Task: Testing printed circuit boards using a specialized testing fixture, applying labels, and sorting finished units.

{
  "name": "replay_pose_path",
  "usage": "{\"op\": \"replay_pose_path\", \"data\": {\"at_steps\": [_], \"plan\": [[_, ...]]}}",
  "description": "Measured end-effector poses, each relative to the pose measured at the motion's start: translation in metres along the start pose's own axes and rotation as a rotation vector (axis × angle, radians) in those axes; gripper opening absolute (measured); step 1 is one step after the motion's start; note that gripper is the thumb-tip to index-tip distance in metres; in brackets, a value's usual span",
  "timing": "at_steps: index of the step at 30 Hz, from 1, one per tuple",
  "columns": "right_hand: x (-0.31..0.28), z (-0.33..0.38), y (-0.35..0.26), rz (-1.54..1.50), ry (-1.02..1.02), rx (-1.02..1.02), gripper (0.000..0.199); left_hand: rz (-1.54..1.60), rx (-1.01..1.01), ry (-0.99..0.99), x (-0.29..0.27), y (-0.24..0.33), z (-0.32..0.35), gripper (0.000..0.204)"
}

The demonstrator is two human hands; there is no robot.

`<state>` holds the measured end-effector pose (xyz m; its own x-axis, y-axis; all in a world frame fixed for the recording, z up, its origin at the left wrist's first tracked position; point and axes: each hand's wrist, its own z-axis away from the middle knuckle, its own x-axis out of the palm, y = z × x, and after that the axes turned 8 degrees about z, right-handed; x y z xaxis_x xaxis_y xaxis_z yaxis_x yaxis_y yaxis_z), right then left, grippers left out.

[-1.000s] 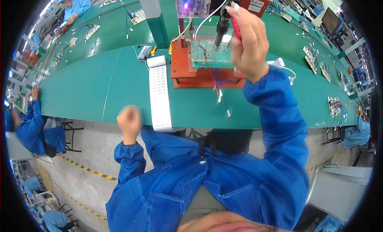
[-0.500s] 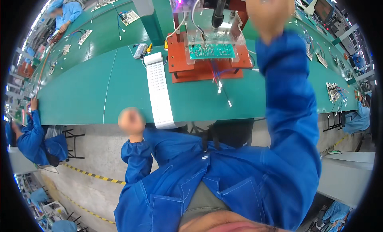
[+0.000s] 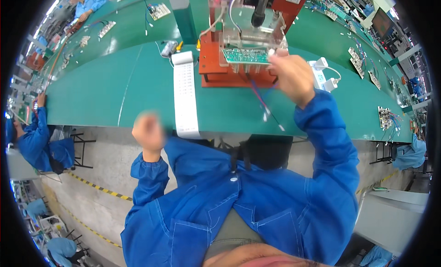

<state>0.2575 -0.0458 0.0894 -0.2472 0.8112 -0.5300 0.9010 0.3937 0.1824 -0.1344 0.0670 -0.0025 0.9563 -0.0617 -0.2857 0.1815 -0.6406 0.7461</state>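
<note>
A green circuit board (image 3: 248,56) sits tilted in the clear and red test fixture (image 3: 220,76), its right end raised. My right hand (image 3: 294,76) pinches that right end between thumb and fingers. Small components hang under the board, and red and blue wires (image 3: 260,96) with white connectors trail from it onto the green table. My left hand (image 3: 149,131) hovers at the table's front edge, left of a long printed paper strip (image 3: 186,97). Motion smears its fingers.
A black-handled rod (image 3: 259,12) points down over the fixture. White plugs on a power strip (image 3: 325,76) lie to its right. A green post (image 3: 183,25) rises behind the paper roll. Wired boards (image 3: 386,117) lie farther right; co-workers in blue sit around the benches.
My right hand has come down from above the fixture to the board's right end. The board has tilted up on that side. My left hand stays near the table edge.
</note>
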Motion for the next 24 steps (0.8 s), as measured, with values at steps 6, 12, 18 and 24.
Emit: {"op": "replay_pose_path", "data": {"at_steps": [6, 12, 18, 24], "plan": [[-0.037, -0.033, -0.044, -0.684, -0.530, 0.846, 0.046, -0.042, 0.443, -0.211, 0.051, 0.077, 0.017, 0.059], [0.020, 0.047, -0.045, -0.891, -0.905, 1.078, 0.047, -0.072, 0.340, -0.795, 0.107, 0.084, 0.011, 0.089], [0.000, 0.087, -0.058, -0.679, -0.410, 1.243, 0.022, 0.067, 0.118, -0.887, 0.113, 0.065, 0.017, 0.090], [0.003, 0.105, -0.082, -0.453, -0.474, 1.105, 0.006, 0.031, 0.122, -0.874, 0.116, 0.067, 0.018, 0.088]]}}
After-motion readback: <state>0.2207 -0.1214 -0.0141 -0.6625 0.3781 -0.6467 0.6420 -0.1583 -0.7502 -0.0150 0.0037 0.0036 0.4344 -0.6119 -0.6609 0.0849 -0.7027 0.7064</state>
